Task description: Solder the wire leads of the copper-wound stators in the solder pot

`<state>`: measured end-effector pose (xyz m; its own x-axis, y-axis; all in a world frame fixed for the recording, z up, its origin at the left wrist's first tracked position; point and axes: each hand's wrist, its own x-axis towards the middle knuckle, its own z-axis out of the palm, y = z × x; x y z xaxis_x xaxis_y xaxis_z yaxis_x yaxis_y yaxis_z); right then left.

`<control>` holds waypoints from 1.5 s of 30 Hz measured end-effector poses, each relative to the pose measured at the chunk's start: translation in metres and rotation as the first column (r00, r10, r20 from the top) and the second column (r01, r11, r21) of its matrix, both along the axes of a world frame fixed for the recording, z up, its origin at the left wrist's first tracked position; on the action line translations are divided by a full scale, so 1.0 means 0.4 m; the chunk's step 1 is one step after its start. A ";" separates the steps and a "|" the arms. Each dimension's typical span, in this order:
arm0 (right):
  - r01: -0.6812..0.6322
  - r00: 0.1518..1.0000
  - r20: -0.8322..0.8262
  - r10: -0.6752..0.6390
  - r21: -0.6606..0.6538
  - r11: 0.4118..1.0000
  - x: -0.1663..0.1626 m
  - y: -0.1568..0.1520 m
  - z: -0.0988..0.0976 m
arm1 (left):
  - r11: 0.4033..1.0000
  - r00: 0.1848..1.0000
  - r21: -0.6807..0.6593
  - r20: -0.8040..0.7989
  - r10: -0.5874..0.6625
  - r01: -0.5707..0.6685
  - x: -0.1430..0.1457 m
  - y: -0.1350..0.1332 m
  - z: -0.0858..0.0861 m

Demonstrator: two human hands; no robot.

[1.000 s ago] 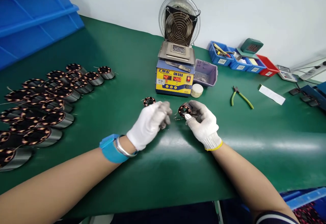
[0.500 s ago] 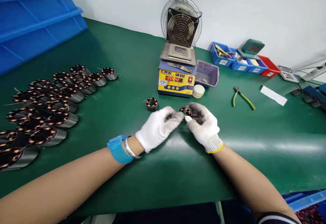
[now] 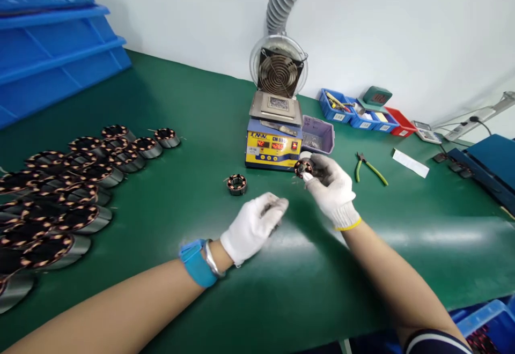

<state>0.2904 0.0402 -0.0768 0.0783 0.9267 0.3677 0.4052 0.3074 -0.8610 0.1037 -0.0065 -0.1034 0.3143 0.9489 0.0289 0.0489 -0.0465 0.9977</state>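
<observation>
My right hand (image 3: 333,187), in a white glove with dark fingertips, grips a motor stator (image 3: 302,168), a small ring wound with copper wire. It holds the stator up by the front right corner of the yellow and blue solder pot (image 3: 271,150). My left hand (image 3: 255,225), also gloved, hovers lower and to the left, apart from the stator. Its thumb and fingers are pinched together; whether anything is between them I cannot make out. A second stator (image 3: 236,184) stands on the green table left of the pot. Several more stators (image 3: 96,218) stand in rows at the left.
A fan (image 3: 278,74) with a grey duct hose (image 3: 285,0) rises behind the pot. Beside it sits a purple tray (image 3: 328,138). Green-handled pliers (image 3: 370,169), a paper strip (image 3: 410,162) and small bins (image 3: 336,108) lie to the right. Blue crates (image 3: 60,48) are stacked back left.
My right hand has lifted the stator away from my left hand, toward the solder pot. My left hand has drawn back and down, no longer at the stator. The camera view has tilted up slightly.
</observation>
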 end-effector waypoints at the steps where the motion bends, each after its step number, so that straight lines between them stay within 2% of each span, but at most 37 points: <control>1: 0.017 0.994 0.104 -0.024 0.066 0.998 0.008 0.041 0.026 | 0.999 0.997 0.009 -0.055 -0.046 0.047 0.005 0.004 -0.001; 3: 0.034 0.933 0.345 -0.097 0.183 0.983 0.013 0.134 0.095 | 0.995 0.986 0.033 -0.147 -0.083 0.089 0.012 0.011 -0.001; 4: 0.035 0.872 0.470 -0.138 0.222 0.974 0.007 0.180 0.134 | 0.994 0.980 0.045 -0.176 -0.090 0.099 0.014 0.014 0.000; 7: 0.047 0.589 0.777 -0.224 0.244 0.969 -0.034 0.302 0.247 | 0.990 0.969 0.068 -0.225 -0.104 0.122 0.016 0.018 0.002; 9: 0.059 0.389 0.892 -0.230 0.224 0.973 -0.075 0.364 0.297 | 0.988 0.962 0.073 -0.248 -0.113 0.135 0.015 0.019 0.003; 11: 0.053 0.233 0.949 -0.210 0.203 0.978 -0.114 0.412 0.320 | 0.986 0.958 0.076 -0.259 -0.123 0.147 0.015 0.021 0.003; 13: 0.039 0.129 0.973 -0.190 0.186 0.982 -0.147 0.447 0.322 | 0.985 0.957 0.074 -0.257 -0.135 0.158 0.016 0.024 0.004; 16: 0.024 0.039 0.985 -0.169 0.168 0.986 -0.178 0.480 0.308 | 0.983 0.953 0.063 -0.263 -0.149 0.171 0.018 0.028 0.005; 19: 0.019 0.007 0.990 -0.142 0.142 0.990 -0.190 0.496 0.295 | 0.983 0.946 0.068 -0.289 -0.146 0.172 0.019 0.029 0.003; 28: 0.056 0.040 0.992 -0.117 0.114 0.992 -0.189 0.504 0.291 | 0.980 0.944 0.117 -0.309 -0.118 0.160 0.019 0.027 -0.005; 31: 0.055 0.097 0.988 -0.124 0.119 0.991 -0.182 0.499 0.306 | 0.983 0.959 0.100 -0.256 -0.122 0.152 0.018 0.027 -0.004; 34: 0.072 0.244 0.954 -0.174 0.161 0.984 -0.167 0.477 0.329 | 0.995 0.995 0.031 -0.051 -0.089 0.091 0.021 0.031 -0.006; 37: 0.107 0.488 0.851 -0.194 0.161 0.981 -0.146 0.424 0.341 | 0.993 0.982 -0.109 0.174 0.069 -0.050 0.027 0.043 -0.012; 39: 0.067 0.663 0.739 -0.116 0.096 0.993 -0.135 0.371 0.327 | 0.973 0.941 -0.196 0.288 0.179 -0.125 0.031 0.053 -0.013; 42: -0.056 0.856 0.510 0.086 -0.073 0.996 -0.130 0.271 0.264 | 0.952 0.868 -0.225 0.405 0.286 -0.209 0.034 0.065 -0.012; 45: -0.121 0.921 0.346 0.180 -0.185 0.975 -0.141 0.160 0.171 | 0.954 0.857 -0.129 0.419 0.300 -0.271 0.030 0.067 -0.011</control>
